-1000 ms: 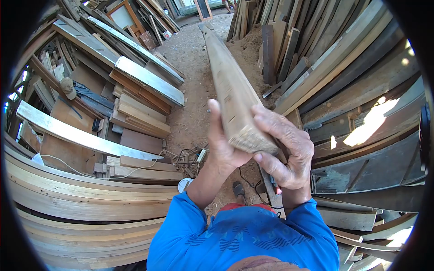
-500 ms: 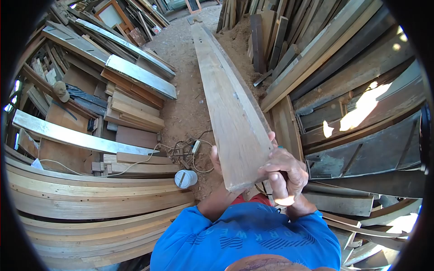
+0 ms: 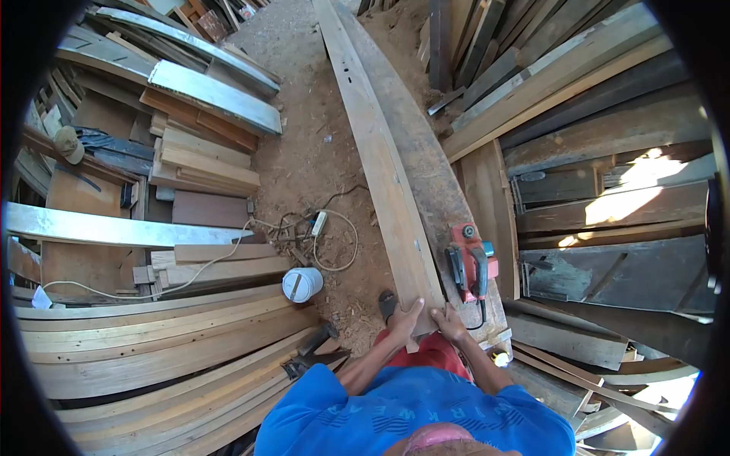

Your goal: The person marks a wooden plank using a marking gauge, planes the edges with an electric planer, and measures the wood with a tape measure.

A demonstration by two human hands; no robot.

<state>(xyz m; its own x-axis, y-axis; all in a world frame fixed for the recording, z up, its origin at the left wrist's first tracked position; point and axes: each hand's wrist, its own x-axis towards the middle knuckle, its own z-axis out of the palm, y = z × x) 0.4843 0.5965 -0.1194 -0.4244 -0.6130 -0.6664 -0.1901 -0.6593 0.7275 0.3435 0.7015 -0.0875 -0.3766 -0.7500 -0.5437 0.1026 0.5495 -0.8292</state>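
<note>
Plank (image 3: 378, 156) lies between left fingers (image 3: 411, 313) and right fingers (image 3: 449, 316); both grip its near end.

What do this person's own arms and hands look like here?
The left hand and right hand are bare, with no gloves visible. The blue shirt has short sleeves, leaving both forearms uncovered; striped markings and pale lettering cross its chest.
</note>
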